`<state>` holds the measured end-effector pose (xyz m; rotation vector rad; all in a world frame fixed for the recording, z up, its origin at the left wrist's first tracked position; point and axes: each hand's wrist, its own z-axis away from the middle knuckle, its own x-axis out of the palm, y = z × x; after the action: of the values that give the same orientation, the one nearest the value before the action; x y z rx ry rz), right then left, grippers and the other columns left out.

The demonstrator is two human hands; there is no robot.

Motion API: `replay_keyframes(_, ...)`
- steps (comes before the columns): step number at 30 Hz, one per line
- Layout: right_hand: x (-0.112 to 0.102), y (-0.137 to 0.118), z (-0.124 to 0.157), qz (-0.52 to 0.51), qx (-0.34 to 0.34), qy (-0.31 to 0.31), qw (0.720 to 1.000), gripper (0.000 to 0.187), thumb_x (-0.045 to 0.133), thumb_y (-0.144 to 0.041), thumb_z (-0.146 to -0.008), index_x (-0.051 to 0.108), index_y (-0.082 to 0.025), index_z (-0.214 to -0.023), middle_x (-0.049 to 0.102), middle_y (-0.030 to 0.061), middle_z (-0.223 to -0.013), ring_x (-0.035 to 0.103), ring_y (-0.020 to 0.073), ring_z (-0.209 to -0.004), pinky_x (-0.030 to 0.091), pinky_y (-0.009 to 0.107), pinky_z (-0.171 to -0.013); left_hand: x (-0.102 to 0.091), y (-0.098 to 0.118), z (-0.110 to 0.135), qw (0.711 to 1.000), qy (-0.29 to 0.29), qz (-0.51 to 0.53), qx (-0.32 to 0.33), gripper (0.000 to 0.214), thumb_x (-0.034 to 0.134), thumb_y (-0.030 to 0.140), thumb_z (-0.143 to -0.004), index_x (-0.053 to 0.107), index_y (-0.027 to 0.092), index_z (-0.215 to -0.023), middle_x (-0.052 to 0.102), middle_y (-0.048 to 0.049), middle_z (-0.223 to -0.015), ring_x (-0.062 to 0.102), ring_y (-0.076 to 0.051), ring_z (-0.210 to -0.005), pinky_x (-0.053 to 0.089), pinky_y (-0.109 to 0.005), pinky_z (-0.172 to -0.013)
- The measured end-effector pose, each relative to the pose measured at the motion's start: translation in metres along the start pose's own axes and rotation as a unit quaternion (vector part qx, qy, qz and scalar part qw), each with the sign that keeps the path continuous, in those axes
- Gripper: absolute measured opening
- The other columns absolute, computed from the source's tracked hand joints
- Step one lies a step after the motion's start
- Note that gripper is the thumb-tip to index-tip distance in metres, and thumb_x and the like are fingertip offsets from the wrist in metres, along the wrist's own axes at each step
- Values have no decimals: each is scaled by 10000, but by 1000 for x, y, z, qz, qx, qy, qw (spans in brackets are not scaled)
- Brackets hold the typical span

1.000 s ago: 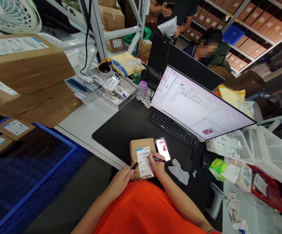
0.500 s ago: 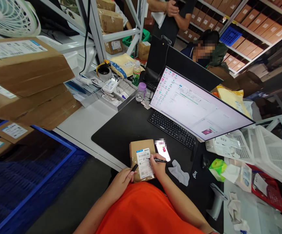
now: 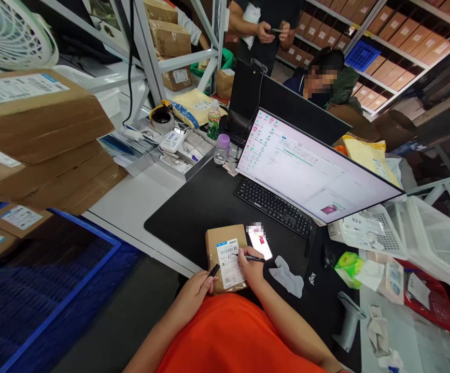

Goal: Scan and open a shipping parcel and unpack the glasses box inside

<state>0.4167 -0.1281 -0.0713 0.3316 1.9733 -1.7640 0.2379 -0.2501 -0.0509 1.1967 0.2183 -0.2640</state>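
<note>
A small brown cardboard box (image 3: 214, 243) lies on the black desk mat in front of me, with a white shipping label (image 3: 230, 267) on top. My right hand (image 3: 251, 267) is closed around a black marker pen (image 3: 254, 258), its tip at the label beside some handwritten strokes. At the box's lower left edge, my left hand (image 3: 197, 290) grips a black pen cap (image 3: 213, 270) between thumb and fingers. A phone (image 3: 262, 246) with a lit screen lies right of the box. Just beyond my right hand is a crumpled pale cloth or glove (image 3: 287, 277).
Behind the box stand a keyboard (image 3: 273, 207) and a monitor (image 3: 318, 166). A mouse (image 3: 329, 256) and barcode scanner (image 3: 347, 321) lie right. Large cartons (image 3: 42, 119) rise at left above a blue crate (image 3: 81, 290). Two people are beyond the monitor.
The handwriting on the label has grown by a stroke or so. Across the desk, the standing person's hands have moved apart and hold a dark object. My view has shifted slightly.
</note>
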Motion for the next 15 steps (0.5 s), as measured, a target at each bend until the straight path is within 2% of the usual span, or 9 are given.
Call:
replay_keyframes(5,-1,-1,-1,1,1,-1,1000,358,558,-369,-885,617,-188,-582,631,11,-558,543,144,-521,412,264,-526,1,-2,-1,1000,-6,-8,0,503,302,530,-973,572,229,-674,658,-67,-860,637,-261,-967,487,-369,-889)
replay_keyframes(10,-2,-2,0,-3,2,3,1000,371,533,-374,-899,610,-190,-586,634,11,-567,541,142,-523,415,260,-521,2,-7,-1,1000,-7,-8,6,491,294,513,-982,577,229,-699,652,-59,-870,637,-242,-918,478,-357,-875)
replay_keyframes(15,-3,-1,0,-6,-6,-13,1000,355,549,-364,-887,628,-190,-588,653,16,-583,557,147,-536,429,264,-542,3,-7,-1,1000,-9,-5,3,482,300,514,-980,557,233,-685,673,-66,-914,635,-254,-994,466,-356,-893)
